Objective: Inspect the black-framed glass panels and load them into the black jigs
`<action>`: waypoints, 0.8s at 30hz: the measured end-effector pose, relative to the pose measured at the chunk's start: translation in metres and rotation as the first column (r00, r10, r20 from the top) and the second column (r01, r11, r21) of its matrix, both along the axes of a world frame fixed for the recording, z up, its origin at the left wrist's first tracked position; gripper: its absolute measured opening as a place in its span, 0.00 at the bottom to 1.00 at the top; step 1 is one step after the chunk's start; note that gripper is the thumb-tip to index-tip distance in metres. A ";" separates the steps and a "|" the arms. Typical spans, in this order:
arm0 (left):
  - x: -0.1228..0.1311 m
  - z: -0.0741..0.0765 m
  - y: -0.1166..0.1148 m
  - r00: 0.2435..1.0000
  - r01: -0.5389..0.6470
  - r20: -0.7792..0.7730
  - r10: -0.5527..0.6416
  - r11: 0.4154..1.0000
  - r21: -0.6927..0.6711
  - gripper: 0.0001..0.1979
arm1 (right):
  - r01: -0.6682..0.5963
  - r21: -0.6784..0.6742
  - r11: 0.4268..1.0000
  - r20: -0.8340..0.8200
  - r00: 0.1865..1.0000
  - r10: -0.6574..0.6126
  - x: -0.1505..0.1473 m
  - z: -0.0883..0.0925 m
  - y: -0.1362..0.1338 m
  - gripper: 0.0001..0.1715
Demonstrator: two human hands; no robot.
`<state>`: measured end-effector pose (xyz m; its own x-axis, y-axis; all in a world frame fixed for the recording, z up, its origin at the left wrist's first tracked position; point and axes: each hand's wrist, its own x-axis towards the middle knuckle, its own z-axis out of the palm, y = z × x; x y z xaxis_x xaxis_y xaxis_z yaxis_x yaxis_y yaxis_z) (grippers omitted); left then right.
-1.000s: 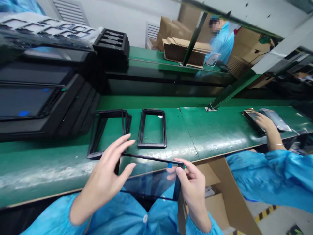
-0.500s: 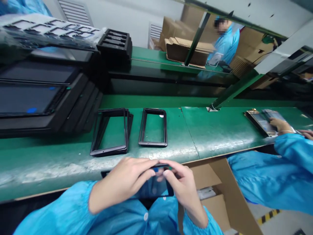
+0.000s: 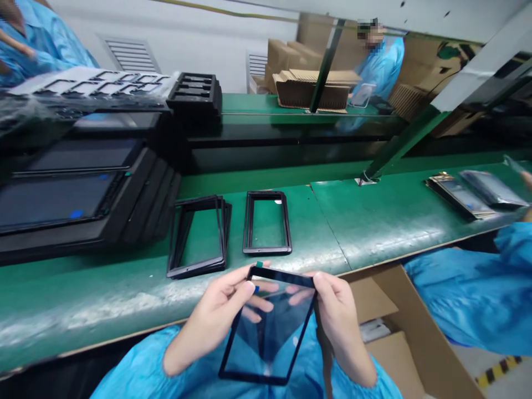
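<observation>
A clear, black-bordered tablet touch panel (image 3: 270,332) is held up in front of my body, its glass see-through. My left hand (image 3: 216,310) grips its upper left corner, thumb in front and fingers showing through the glass behind. At the upper right corner my right hand (image 3: 338,305) pinches the border the same way. A small green tab sticks out at the top left edge, and a blue mark lies near my left thumb. Beyond the panel, on the green bench, lie a small stack of black frames (image 3: 268,250) and a looser, skewed stack of frames (image 3: 197,269).
Stacked black trays (image 3: 137,188) bearing dark panels stand at the left. An open cardboard box (image 3: 428,327) is below the bench edge at right. Wrapped panels (image 3: 492,188) lie near a co-worker's sleeve (image 3: 513,244). A green post (image 3: 407,138) rises from the bench.
The panel has tilted up to face me, so its whole glass now shows. My hands have moved apart to its two upper corners. The co-worker's hand at right has shifted away from the stack.
</observation>
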<state>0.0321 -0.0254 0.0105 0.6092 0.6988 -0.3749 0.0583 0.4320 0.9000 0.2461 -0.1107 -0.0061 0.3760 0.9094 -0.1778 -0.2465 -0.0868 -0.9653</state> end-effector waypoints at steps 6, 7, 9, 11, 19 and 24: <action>-0.005 -0.005 0.001 1.000 -0.005 -0.012 0.006 1.000 0.005 0.25 | -0.016 0.045 0.999 0.079 0.997 0.013 0.000 0.009 0.001 0.25; -0.006 -0.004 0.002 1.000 0.000 -0.017 0.000 1.000 0.016 0.25 | -0.013 0.049 0.999 0.085 0.996 0.009 0.000 0.010 0.001 0.25; -0.008 -0.001 0.004 0.999 0.013 -0.043 -0.008 0.995 0.103 0.24 | -0.026 0.043 0.999 0.110 0.994 0.021 0.000 0.011 0.001 0.25; -0.008 0.003 0.008 0.993 0.061 -0.113 -0.028 0.954 0.295 0.23 | -0.085 0.019 0.996 0.171 0.982 0.081 -0.004 0.012 0.003 0.25; -0.004 -0.001 0.009 0.977 0.154 -0.190 -0.101 0.945 0.288 0.25 | 0.075 0.169 0.983 0.535 0.831 -0.155 0.008 0.004 0.010 0.11; -0.018 -0.008 0.009 0.968 -0.231 -0.059 0.242 0.961 0.151 0.25 | 0.131 0.006 0.991 0.258 0.958 -0.128 0.044 -0.019 -0.008 0.26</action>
<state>0.0141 -0.0161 0.0026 0.3935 0.8688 -0.3005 0.0406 0.3102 0.9498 0.2898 -0.1183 -0.0255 0.5247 0.8485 -0.0690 0.0008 -0.0815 -0.9967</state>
